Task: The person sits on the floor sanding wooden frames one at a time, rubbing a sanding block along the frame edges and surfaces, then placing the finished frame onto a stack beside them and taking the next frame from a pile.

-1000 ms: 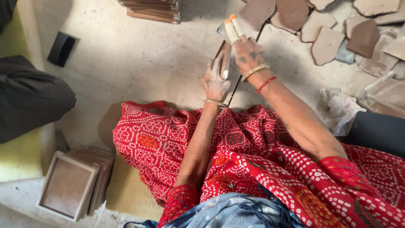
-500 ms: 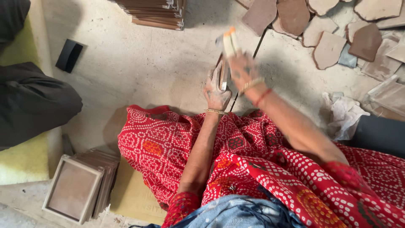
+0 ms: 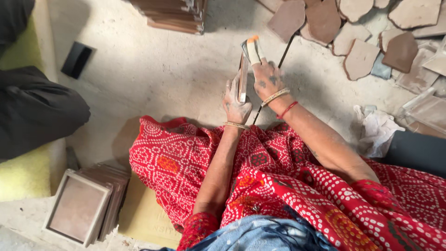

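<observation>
Tile [image 3: 242,76] on edge in our left hand [image 3: 234,100], gripped; right hand [image 3: 267,76] clasps scraper [image 3: 252,50] at its top. Trimmed stack [image 3: 88,204] beside knee, slabs [image 3: 360,58] still wait.

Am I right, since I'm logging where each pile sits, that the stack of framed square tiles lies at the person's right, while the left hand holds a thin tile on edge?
Not quite. The head view shows the stack of framed square tiles at the person's left. The left hand does hold the thin tile on edge.
</observation>
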The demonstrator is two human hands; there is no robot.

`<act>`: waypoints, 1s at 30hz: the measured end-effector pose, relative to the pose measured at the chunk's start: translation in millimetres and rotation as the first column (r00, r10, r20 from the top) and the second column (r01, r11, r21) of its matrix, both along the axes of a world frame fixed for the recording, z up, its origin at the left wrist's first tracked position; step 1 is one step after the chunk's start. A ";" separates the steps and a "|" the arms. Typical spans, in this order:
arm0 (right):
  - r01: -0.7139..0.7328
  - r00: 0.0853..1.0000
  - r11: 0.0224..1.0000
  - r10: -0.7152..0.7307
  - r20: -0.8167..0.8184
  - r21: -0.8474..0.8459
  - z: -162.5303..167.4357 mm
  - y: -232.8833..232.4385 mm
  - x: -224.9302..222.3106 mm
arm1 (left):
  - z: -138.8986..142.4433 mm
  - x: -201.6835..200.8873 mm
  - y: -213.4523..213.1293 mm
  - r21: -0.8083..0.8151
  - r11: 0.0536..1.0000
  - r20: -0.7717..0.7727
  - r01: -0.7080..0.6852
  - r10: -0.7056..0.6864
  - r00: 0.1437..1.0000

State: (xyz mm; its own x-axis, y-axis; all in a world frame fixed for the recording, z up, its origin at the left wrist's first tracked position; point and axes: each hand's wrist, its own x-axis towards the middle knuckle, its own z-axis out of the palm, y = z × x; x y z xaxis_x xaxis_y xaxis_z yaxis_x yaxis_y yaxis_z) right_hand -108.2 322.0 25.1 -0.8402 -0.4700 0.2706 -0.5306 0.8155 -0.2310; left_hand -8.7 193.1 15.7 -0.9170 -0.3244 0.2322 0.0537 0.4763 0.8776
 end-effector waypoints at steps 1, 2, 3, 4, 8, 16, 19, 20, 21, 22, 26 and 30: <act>-0.007 0.998 1.000 0.007 -0.065 0.008 2.2 0.2 6.6 | -0.2 0.4 0.9 -0.014 1.000 -0.010 -0.001 0.001 1.000; -0.013 0.999 0.999 0.015 -0.043 0.046 7.4 0.1 8.0 | -0.6 0.6 1.8 -0.023 1.000 -0.020 -0.012 0.012 1.000; -0.018 1.000 0.996 0.020 -0.018 0.082 14.4 -0.5 10.9 | -1.3 1.9 2.8 -0.034 0.999 -0.028 -0.020 0.019 0.999; -0.021 1.000 0.993 0.020 0.004 0.117 23.2 -2.2 9.7 | -2.0 3.6 4.3 -0.044 0.999 -0.038 -0.025 0.023 0.999; 0.027 0.999 0.981 -0.022 -0.026 0.193 52.3 -12.9 9.8 | -2.3 7.3 11.0 -0.067 0.997 0.005 0.034 -0.033 0.999; -0.081 0.997 0.956 0.076 0.028 0.281 29.1 -0.3 16.4 | -7.8 13.3 12.6 0.004 1.000 0.126 0.024 -0.024 0.992; -0.033 0.999 0.989 0.029 0.030 0.142 30.4 5.2 -1.9 | -8.3 16.5 9.2 -0.004 0.999 0.063 0.033 -0.033 0.997; -0.039 0.999 0.994 0.036 0.031 0.105 32.4 4.5 -4.5 | -7.9 15.9 7.7 0.027 0.999 0.071 0.041 -0.043 0.997; -0.045 0.998 0.997 0.043 0.037 0.063 33.7 2.2 -2.5 | -7.3 15.5 5.4 0.055 0.997 0.083 0.049 -0.054 0.995; -0.052 0.998 0.998 0.051 0.048 0.021 33.9 -0.6 2.9 | -6.7 15.0 3.4 0.083 0.995 0.102 0.055 -0.064 0.993; 0.081 0.909 0.994 -0.104 0.404 0.073 12.7 -9.8 50.8 | -6.6 11.4 -1.6 -0.029 1.000 -0.102 -0.010 0.007 0.995; 0.308 0.757 0.939 -0.146 0.636 -0.150 -26.1 9.3 64.9 | -12.5 10.5 -2.8 -0.089 0.996 -0.069 -0.007 0.001 0.998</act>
State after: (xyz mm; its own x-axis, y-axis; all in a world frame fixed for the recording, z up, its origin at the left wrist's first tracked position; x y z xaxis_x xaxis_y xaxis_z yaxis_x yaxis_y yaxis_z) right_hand -43.4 331.3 -1.0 -0.9368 -0.2347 -0.2594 -0.0176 0.7722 -0.6352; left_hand 1.8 190.3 3.2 -0.8963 -0.3037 0.3230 0.1105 0.5526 0.8261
